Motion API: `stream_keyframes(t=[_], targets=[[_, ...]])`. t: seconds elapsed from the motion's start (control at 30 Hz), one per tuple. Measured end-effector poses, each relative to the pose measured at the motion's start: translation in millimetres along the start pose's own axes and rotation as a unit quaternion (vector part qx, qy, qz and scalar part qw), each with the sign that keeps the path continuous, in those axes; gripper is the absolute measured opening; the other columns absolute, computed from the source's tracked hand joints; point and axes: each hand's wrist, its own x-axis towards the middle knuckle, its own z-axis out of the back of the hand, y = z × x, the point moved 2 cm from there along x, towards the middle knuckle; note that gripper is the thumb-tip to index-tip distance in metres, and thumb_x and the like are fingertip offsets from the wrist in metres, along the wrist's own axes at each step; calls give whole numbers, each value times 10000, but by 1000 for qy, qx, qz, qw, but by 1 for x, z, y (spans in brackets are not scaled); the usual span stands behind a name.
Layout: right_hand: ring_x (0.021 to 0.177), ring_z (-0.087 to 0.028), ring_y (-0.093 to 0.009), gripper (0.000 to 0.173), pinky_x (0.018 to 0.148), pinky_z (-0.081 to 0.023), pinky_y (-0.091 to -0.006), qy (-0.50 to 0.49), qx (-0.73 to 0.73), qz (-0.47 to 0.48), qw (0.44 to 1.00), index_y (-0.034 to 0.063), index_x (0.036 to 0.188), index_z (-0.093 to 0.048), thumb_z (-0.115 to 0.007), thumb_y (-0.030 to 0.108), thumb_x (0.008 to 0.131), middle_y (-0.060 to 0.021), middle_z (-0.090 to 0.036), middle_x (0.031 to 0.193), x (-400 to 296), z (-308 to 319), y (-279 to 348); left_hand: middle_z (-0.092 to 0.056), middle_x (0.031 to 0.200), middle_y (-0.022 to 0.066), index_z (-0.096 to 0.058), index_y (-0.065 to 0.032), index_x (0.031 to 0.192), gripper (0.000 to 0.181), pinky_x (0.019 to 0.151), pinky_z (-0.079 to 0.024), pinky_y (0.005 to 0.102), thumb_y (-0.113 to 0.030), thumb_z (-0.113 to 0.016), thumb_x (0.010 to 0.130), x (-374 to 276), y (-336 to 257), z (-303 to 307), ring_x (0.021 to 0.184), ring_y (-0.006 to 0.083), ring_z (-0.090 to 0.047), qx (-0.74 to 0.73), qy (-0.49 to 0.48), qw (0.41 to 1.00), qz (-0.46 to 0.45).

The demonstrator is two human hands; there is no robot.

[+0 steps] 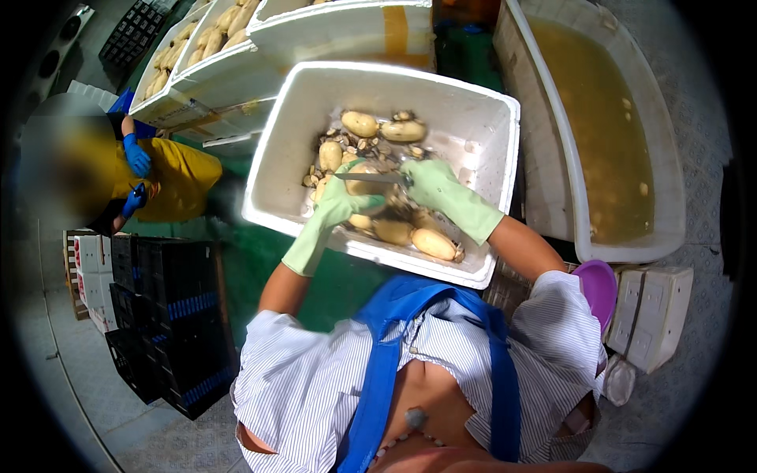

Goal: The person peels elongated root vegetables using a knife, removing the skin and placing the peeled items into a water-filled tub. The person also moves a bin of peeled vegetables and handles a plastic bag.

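Note:
Both of my hands wear pale green gloves above a white foam box (366,87). My right hand (430,184) grips a knife (369,177), its blade pointing left across to my other hand. Between the thumb and fingers of my left hand (338,198) is a lotus root segment (359,187), blurred and partly behind the blade. Below them in the box lie several lotus root segments, among them a pale one (434,243) near the front wall and another (359,123) towards the back. Dark-edged cut pieces (378,148) are scattered around them.
Foam boxes of lotus roots (213,41) stand behind. A large white tub (562,136) of murky water is on the right, with a purple basin (596,292) nearer me. Black crates (171,284) stack at left. A co-worker in a yellow apron (177,177) and blue gloves is beyond them.

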Motion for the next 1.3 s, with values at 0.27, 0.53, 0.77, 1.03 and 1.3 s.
stream_keyframes(t=[0.27,0.53,0.77,1.03,1.3], targets=[[747,-650,-348,126,661,-499,-454,-9,-28,25,999,98,878,-638,-594,150,772,-144,-663,767,2,1,0,-634,1113,83,-530,-17,1218,663,856,-518,319,-130,-806,626,-5,-15,-8,994,190,-621,-49,7,999,19],[738,-645,-355,124,663,-493,-460,11,-11,14,1000,115,870,-618,-599,143,750,-144,-657,755,2,-2,-1,-636,1107,95,-530,-16,1228,688,854,-518,322,-138,-816,614,-1,0,-6,993,183,-619,-7,-3,1000,13],[753,-648,-353,145,673,-494,-466,23,-1,0,1000,124,883,-620,-621,153,741,-144,-661,766,-1,5,-1,-620,1131,94,-480,-35,1290,728,824,-535,315,-111,-800,641,-2,-13,-10,1002,194,-615,-19,33,999,32],[770,-664,-339,167,662,-513,-449,10,-31,-22,999,73,931,-627,-593,178,806,-152,-674,799,8,-8,-4,-540,1209,145,-437,11,1266,778,876,-513,327,-140,-826,609,-5,-14,-16,1078,228,-563,42,-27,998,37],[735,-652,-306,438,642,-511,-415,72,15,-189,979,30,1011,-644,-695,395,777,-160,-663,804,13,-37,-118,-487,1233,162,-384,24,1336,985,962,-474,339,-188,-895,521,-10,3,-5,1121,252,-528,83,-106,990,-33]])
